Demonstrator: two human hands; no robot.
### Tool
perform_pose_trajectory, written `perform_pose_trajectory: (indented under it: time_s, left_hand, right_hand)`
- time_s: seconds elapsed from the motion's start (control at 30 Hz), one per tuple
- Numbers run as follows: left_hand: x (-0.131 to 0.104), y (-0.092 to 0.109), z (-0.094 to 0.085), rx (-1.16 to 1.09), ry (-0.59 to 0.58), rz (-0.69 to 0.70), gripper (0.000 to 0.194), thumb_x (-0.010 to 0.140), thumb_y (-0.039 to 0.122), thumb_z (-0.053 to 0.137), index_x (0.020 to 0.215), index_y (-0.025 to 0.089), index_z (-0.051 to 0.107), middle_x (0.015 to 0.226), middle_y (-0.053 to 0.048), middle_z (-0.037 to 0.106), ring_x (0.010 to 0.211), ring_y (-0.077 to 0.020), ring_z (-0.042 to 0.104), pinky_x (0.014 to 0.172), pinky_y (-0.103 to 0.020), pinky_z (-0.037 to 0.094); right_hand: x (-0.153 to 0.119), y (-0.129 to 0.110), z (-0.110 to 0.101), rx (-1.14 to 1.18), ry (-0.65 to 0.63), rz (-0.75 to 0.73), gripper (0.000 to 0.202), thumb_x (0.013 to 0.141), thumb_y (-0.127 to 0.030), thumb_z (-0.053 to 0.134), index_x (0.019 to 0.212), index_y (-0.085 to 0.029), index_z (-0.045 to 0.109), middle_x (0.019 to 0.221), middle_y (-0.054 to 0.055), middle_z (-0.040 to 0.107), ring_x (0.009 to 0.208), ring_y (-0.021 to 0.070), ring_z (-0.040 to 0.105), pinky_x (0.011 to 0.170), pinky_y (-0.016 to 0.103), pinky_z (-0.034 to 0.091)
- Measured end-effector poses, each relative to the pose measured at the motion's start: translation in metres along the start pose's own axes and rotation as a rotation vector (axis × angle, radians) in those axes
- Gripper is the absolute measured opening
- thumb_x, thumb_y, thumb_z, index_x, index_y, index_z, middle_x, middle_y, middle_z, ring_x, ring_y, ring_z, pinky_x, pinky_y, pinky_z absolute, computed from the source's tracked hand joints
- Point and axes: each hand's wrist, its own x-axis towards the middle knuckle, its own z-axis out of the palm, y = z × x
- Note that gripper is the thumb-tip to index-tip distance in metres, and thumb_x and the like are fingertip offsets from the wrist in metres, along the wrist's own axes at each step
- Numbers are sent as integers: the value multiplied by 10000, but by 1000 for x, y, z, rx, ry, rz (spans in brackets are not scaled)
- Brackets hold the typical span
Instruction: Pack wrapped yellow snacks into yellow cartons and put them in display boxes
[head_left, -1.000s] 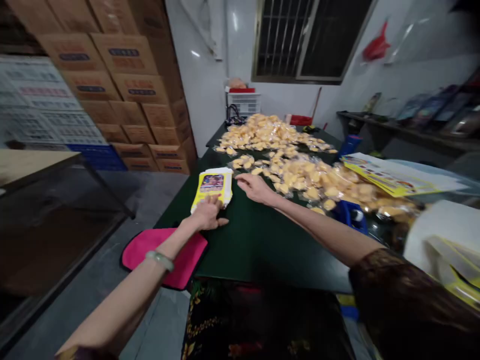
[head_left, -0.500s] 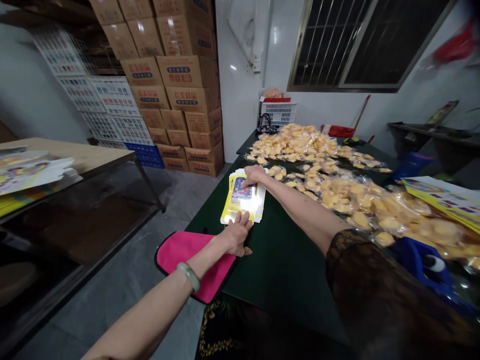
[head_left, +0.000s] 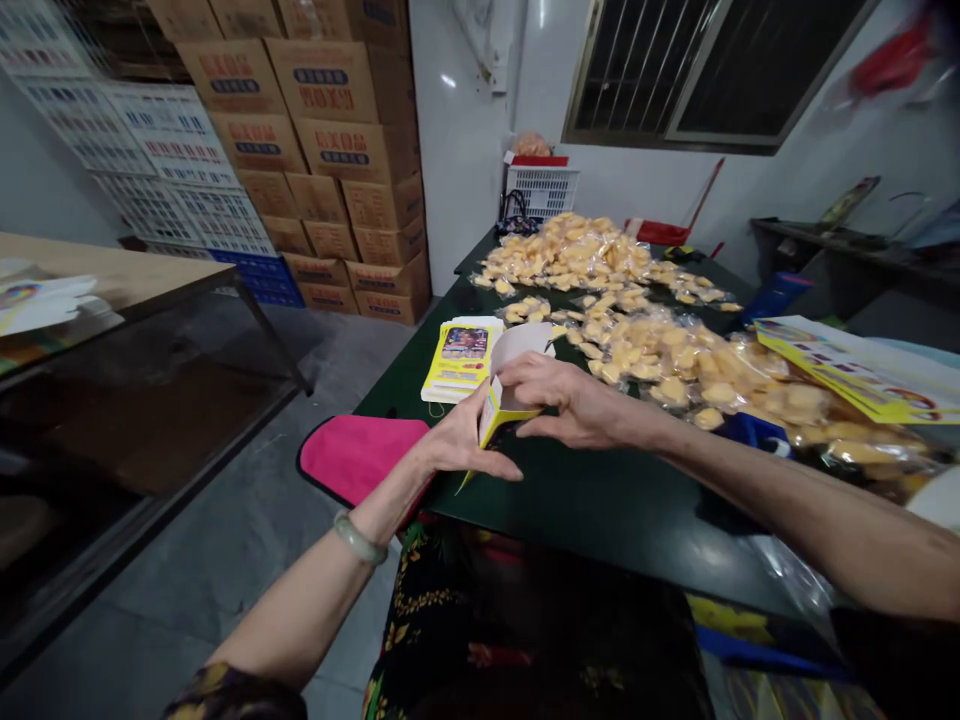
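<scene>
Between my hands is a small yellow and white cardboard box (head_left: 491, 418), partly unfolded, its pale inner side and a raised flap showing. My left hand (head_left: 459, 435) grips it from the left, thumb stretched along the near side. My right hand (head_left: 566, 398) is closed on its upper right edge, fingers bent at the opening. Just behind lies a stack of flat yellow printed cartons (head_left: 459, 362) on the dark green table (head_left: 600, 500). A pink cloth pad with black edging (head_left: 364, 455) sticks out over the table's left edge, below my left wrist.
Many clear-wrapped yellow pieces (head_left: 570, 255) are heaped over the table's far and right parts. Printed yellow sheets (head_left: 855, 375) and a blue tape dispenser (head_left: 754, 432) lie right. Stacked brown cartons (head_left: 326, 90) stand at the back left; a wooden table (head_left: 150, 275) is left.
Both hands have come off the flat stack toward me, and now hold one carton, opened up into a box shape. The view has shifted slightly.
</scene>
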Motion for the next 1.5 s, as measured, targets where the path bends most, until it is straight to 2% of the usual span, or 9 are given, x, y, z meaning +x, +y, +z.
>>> perform_pose_trajectory:
  time_s: [0.3,0.47,0.57,0.7,0.87,0.97,1.23,1.37,1.5]
  left_hand:
    - [34,6,46,-212,36,-101,453,512,469,828,769,131,670,709,-22,672,649,-172,622,632,-290,525]
    - [40,-3,57,-309,154,-91,489,526,469,824,871,147,697,871,-59,731,809,-223,677,766,-347,562]
    - [25,-14,58,-344,127,-164,506,522,436,833,915,146,699,913,-68,736,837,-235,685,796,-371,566]
    - [3,-20,65,-288,118,-239,511,551,461,817,919,132,684,892,-76,729,815,-241,685,777,-376,568]
    - [-9,-27,84,-141,451,-93,899,555,544,805,1296,186,441,993,-82,681,820,-216,679,720,-332,571]
    - [-18,-34,90,-23,530,7,1007,618,597,747,1417,253,240,1174,-124,607,931,-222,667,756,-336,569]
    - [-26,-19,81,197,621,266,327,796,466,634,1010,221,608,914,-39,668,819,-160,639,718,-287,517]
    - [-24,-5,85,56,839,128,228,899,402,480,853,221,611,802,-17,649,786,-154,616,704,-291,485]
    - [-20,6,79,-274,704,-38,410,809,484,588,1137,252,506,912,-40,676,814,-177,641,686,-295,507]
  right_hand:
    - [-51,-25,0,-99,244,163,168,853,-160,534,693,-204,509,946,82,650,947,227,555,797,405,488]
    - [-76,-43,14,-427,736,338,224,835,-157,557,1046,-232,554,1259,117,579,1206,301,500,1005,538,377]
    - [-95,-41,47,-281,946,492,348,839,-225,591,1168,-250,480,1280,132,553,1203,295,522,958,495,454]
    - [-102,-25,95,178,993,555,295,918,-254,481,1198,-244,387,1067,101,643,879,195,672,728,346,569]
    - [-96,-12,113,159,1060,506,386,919,-271,481,1277,-228,341,1205,136,583,1046,207,634,858,371,557]
    - [-104,-6,111,65,991,517,413,909,-272,493,1303,-252,370,1230,133,562,1052,212,621,865,378,554]
    - [-97,-35,89,-18,1011,453,140,914,-253,470,985,-253,590,982,62,623,898,188,610,757,340,524]
    - [-83,-48,76,266,1020,569,64,882,-262,539,941,-242,556,884,28,615,778,145,606,691,281,518]
    - [-86,-45,58,523,795,593,312,867,-287,571,1164,-245,485,873,6,602,778,129,601,685,253,529]
